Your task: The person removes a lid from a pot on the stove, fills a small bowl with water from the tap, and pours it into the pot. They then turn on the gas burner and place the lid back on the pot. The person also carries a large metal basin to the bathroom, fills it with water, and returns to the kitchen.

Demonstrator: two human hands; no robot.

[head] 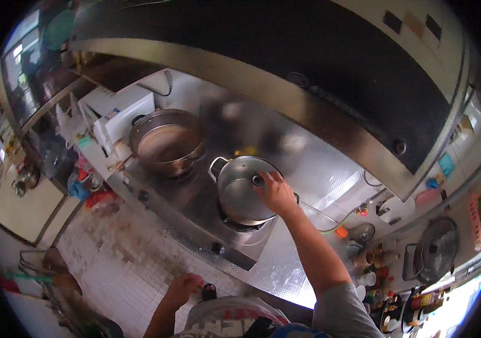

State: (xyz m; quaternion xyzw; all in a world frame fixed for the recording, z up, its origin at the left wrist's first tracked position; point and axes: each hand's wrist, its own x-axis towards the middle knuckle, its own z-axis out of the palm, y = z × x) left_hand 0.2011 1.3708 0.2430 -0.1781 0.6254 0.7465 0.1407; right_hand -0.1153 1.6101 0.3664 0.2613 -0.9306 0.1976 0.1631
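Note:
A steel pot (232, 192) with a looped metal handle (216, 168) sits on the right burner of a stainless gas stove (198, 203). Over its right side reaches my right hand (275, 190), fingers closed around a dark round knob (258, 180). The knob seems to belong to a see-through lid; glare and my fingers hide how the lid sits. My left hand (184, 288) hangs low in front of me, away from the stove. Its fingers are curled, and its palm is hidden. On the left burner stands a wider, deep pan (167, 143).
A range hood (265, 91) overhangs the stove. Several bottles and jars (379, 270) stand to the right, near a large dark lid (438, 249) on the wall. Plastic bags (99, 198) lie left of the stove. A gas hose (337, 226) runs at the right.

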